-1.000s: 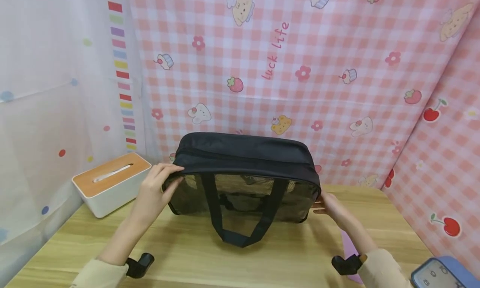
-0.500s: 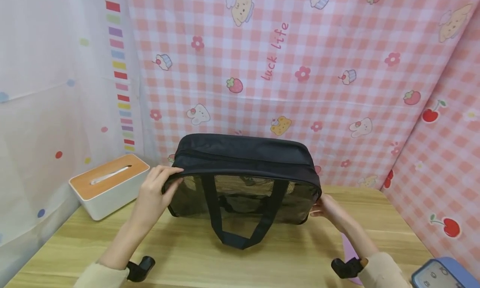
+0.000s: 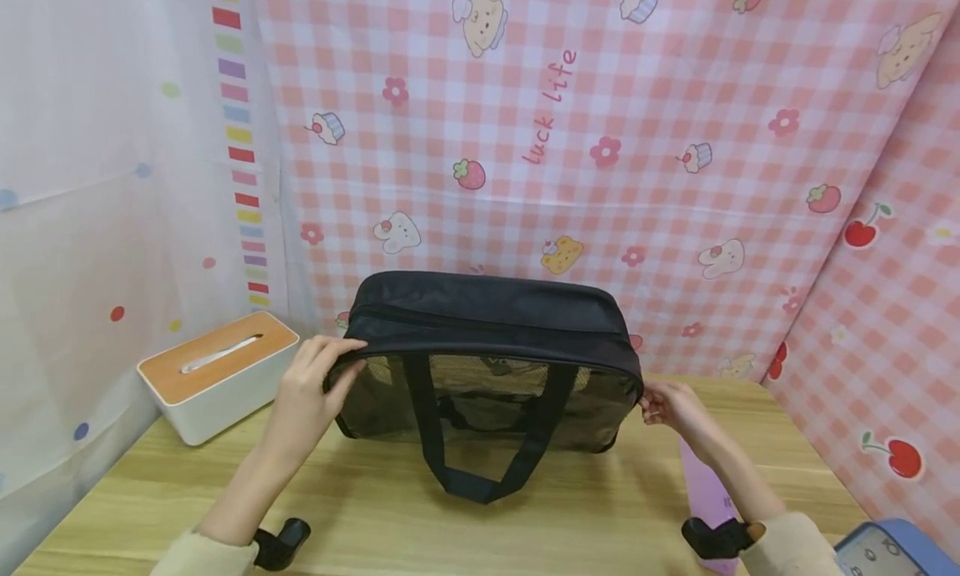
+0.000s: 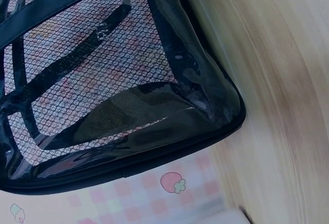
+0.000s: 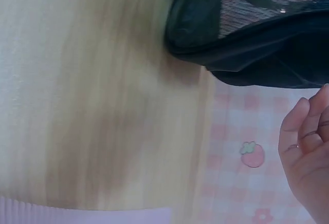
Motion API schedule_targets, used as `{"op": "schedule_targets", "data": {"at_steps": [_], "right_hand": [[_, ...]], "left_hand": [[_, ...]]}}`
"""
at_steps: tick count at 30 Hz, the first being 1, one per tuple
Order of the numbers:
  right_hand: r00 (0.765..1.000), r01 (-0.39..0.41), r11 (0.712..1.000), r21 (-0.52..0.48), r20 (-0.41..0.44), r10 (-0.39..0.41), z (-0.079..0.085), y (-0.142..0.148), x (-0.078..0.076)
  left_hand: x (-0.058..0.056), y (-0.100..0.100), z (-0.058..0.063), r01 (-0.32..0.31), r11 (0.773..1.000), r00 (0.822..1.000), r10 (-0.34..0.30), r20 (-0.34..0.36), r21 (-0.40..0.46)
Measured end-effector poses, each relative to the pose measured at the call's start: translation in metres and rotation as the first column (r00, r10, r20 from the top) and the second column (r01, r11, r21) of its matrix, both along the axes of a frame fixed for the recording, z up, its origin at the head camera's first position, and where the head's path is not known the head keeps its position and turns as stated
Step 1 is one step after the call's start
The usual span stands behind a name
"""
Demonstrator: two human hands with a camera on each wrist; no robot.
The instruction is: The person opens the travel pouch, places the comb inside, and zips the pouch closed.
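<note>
Steady at both corners

We have the bag (image 3: 487,366) upright on the table (image 3: 390,522), between the two sets of fingers, with its front towards us and its strap (image 3: 471,484) hanging down midway between them. As we judge it, the step in hand is steadying the bag by its upper corners. To do that well, we would keep the grip light but sure, pull no harder on one side than on the other, and bend the soft wall as little as possible (it looks likely to crease if squeezed). An uneven tug could tilt the whole bag, so we would watch its base.

Now the fingers. The left hand (image 3: 309,380) pinches the near upper corner on its side: fingers over the top edge, thumb lower against the front, with only a narrow gap between. The right hand (image 3: 670,405) has its fingers bent and drawn close together at the opposite corner. In the right wrist view a fingertip meets the dark edge, but we cannot tell whether they pinch it or merely touch.

Just left of the left fingers sits the box (image 3: 225,376). Nearer us than the right fingers lies a purple strip (image 3: 701,484), and farther to their right is the clock (image 3: 885,551).
</note>
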State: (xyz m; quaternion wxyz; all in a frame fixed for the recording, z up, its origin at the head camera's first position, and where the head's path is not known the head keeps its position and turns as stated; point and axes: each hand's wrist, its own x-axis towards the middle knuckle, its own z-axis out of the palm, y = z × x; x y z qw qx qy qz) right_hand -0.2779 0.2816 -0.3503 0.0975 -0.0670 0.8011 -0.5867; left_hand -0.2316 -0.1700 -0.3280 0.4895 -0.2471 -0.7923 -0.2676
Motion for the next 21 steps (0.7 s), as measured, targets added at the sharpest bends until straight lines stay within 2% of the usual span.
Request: {"op": "schedule_targets", "data": {"at_steps": [13,21], "right_hand": [[0.993,0.049,0.999,-0.016,-0.11,-0.051,0.024,0.005,0.006],[0.986,0.035,0.999,-0.017,-0.161,-0.037,0.039,0.003,0.006]], "left_hand": [[0.0,0.001,0.001,0.01,1.0,1.0,-0.01,-0.001,0.0],[0.001,0.001,0.001,0.001,1.0,1.0,-0.001,0.001,0.007]]}}
